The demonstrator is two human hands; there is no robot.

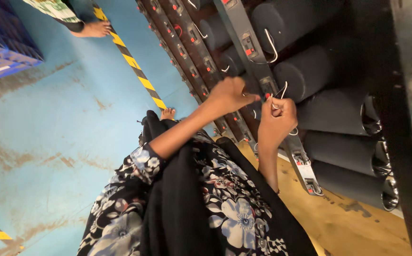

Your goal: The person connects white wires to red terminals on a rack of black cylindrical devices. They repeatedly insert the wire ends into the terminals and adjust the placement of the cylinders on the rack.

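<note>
White wire (279,96) right here, a thin loop of it coming off the black panel strip (262,90), and I've got it pinched in my right hand (277,121), fingers closed tight around the loose end. My left hand (229,94) is up against the same strip, fingers bunched and pressed at the little terminal block (267,87) with the red tab, just beside the right hand, the two nearly touching. Whether the left is actually gripping the wire I cannot tell, the knuckles hide it. Behind the strip, dark felt-covered cylinders (331,111) lie stacked in rows, shiny metal rims at their ends. More strips with red tabs and white wire hooks (271,45) run up the rack. Below, my floral sleeve (144,159), a wooden board (338,218), then blue floor (49,118) with a yellow-black stripe (135,64), and someone else's bare foot (94,29) well off.
</note>
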